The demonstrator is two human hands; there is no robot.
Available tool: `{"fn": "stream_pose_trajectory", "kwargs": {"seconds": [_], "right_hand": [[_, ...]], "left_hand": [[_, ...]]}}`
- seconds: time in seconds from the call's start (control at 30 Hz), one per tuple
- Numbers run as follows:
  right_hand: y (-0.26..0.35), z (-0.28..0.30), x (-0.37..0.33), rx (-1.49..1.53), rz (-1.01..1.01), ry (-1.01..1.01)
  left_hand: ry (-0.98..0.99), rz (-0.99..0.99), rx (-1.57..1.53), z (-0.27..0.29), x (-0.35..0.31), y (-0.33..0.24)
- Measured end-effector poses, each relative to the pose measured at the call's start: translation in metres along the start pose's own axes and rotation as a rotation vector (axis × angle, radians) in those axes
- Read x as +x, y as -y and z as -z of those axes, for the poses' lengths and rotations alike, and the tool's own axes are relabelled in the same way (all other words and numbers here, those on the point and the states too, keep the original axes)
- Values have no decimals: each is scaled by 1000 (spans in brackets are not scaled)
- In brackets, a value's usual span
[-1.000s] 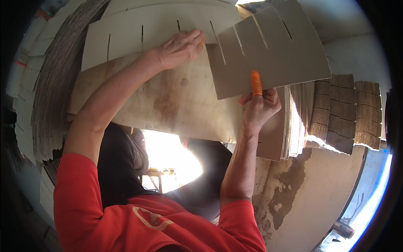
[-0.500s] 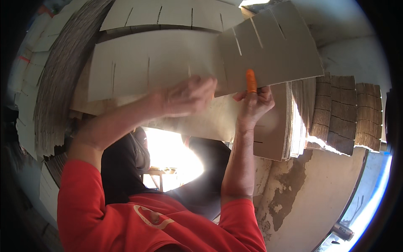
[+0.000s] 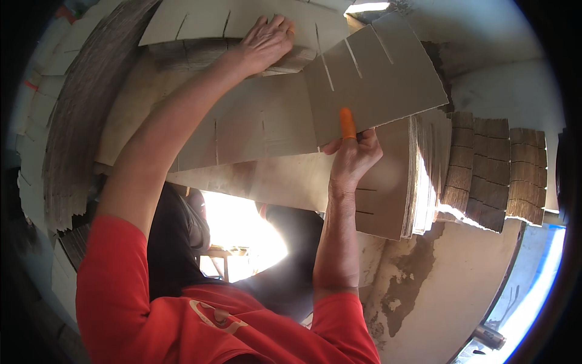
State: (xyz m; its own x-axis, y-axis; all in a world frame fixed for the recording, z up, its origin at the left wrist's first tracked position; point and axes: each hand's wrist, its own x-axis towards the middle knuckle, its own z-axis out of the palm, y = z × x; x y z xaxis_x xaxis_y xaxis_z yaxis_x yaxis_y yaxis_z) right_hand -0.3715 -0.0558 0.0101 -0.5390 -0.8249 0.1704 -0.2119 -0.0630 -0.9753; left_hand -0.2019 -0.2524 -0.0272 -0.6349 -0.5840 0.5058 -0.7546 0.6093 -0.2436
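My right hand (image 3: 354, 155) is closed on the lower edge of a grey slotted cardboard sheet (image 3: 388, 85), with an orange cover on its upright thumb. To the left, a second slotted cardboard panel (image 3: 242, 115) meets that sheet at a slant; I cannot tell whether the two are joined. My left hand (image 3: 267, 45) reaches far forward. It lies with stretched fingers on the top of a far stack of pale slotted cardboard (image 3: 206, 21), and its fingertips are partly hidden.
A tall stack of cardboard (image 3: 91, 103) rises at the left. On the right stand upright cardboard sheets (image 3: 388, 182) and several brown slotted bundles (image 3: 490, 164). A pale board (image 3: 267, 182) lies below the panels. A metal cylinder (image 3: 490, 337) is at lower right.
My left hand has moved from the middle of the panels up and away onto the far stack. My right hand and its sheet have shifted slightly left; the left panel sits lower.
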Motion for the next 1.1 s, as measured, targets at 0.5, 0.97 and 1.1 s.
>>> {"fn": "stream_pose_trajectory", "kwargs": {"seconds": [0.5, 0.97, 1.1], "right_hand": [[1, 0, 0, 25, 0, -13], [-2, 4, 0, 9, 37, 29], [-1, 4, 3, -48, 24, 71]], "left_hand": [[-182, -126, -267, 0, -2, 1], [-237, -422, -246, 40, -25, -29], [-280, -476, -183, 49, -35, -43]]}}
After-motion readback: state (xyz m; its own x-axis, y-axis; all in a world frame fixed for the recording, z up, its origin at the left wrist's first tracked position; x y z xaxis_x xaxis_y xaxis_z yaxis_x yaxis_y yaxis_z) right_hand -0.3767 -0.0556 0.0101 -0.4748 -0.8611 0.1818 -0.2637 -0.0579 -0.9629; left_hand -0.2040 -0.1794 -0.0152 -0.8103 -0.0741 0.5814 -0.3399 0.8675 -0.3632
